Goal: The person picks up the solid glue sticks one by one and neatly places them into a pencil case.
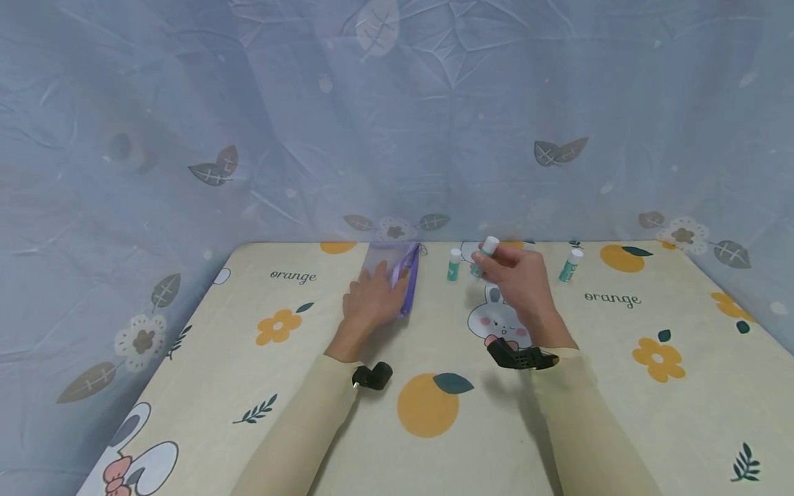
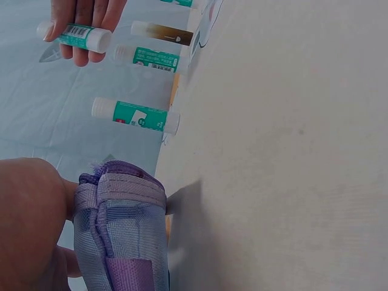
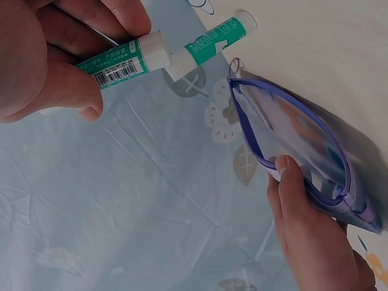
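My left hand (image 1: 375, 296) pinches the side of a purple mesh zipper pouch (image 3: 285, 115), thumb at its rim. The pouch's mouth gapes in the right wrist view; the left wrist view shows its purple-trimmed end (image 2: 133, 224). My right hand (image 1: 521, 279) holds a green and white glue stick (image 2: 79, 37) between thumb and fingers, above the table and right of the pouch. Another glue stick (image 1: 453, 266) stands upright between the pouch and my right hand. A further glue stick (image 1: 571, 266) stands to the right of that hand.
The left wrist view also shows a brown and white tube (image 2: 167, 33) among the standing sticks. A patterned cream cloth (image 1: 428, 455) covers the table. A blue-grey curtain (image 1: 397, 138) hangs along its back edge.
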Motion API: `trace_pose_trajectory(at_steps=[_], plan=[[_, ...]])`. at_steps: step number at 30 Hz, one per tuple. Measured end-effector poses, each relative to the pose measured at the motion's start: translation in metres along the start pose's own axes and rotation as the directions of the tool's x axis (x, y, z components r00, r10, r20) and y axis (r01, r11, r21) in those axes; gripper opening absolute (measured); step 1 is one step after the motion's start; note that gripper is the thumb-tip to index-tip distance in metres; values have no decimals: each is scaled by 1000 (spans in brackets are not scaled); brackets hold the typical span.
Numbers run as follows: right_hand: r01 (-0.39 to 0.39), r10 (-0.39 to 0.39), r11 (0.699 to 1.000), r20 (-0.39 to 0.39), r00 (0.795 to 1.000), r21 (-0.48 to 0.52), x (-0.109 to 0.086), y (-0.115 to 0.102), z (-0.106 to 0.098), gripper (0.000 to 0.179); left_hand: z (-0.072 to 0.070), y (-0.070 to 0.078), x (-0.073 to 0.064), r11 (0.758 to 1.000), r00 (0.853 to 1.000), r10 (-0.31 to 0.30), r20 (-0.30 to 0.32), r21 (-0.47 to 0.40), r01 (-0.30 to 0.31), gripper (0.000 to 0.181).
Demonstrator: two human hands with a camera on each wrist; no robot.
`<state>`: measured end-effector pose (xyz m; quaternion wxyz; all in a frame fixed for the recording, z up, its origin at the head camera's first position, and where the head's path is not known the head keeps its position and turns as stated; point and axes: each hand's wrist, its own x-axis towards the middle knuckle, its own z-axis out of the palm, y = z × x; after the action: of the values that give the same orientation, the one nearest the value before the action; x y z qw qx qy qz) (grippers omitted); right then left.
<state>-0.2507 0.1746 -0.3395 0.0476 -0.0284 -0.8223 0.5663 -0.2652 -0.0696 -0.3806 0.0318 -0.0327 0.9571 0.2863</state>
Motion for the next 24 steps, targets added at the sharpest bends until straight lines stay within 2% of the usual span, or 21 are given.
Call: trace_pose_trajectory(at_steps=[9,16,24], plan=[[-7,7,1000,-4,1000,-6,0,-2,2,47,0,0,0,1000,1000,-6,10,-18,6,74],[-32,31,999,35,999,12,1,-3,14,48,-2,-1,0,1000,1000,-5,9,-14,5,74],[-40,40,999,36,999,-1,1,-2,20,49,0,-1,2,1000,1000,2,1,0,-2,72]])
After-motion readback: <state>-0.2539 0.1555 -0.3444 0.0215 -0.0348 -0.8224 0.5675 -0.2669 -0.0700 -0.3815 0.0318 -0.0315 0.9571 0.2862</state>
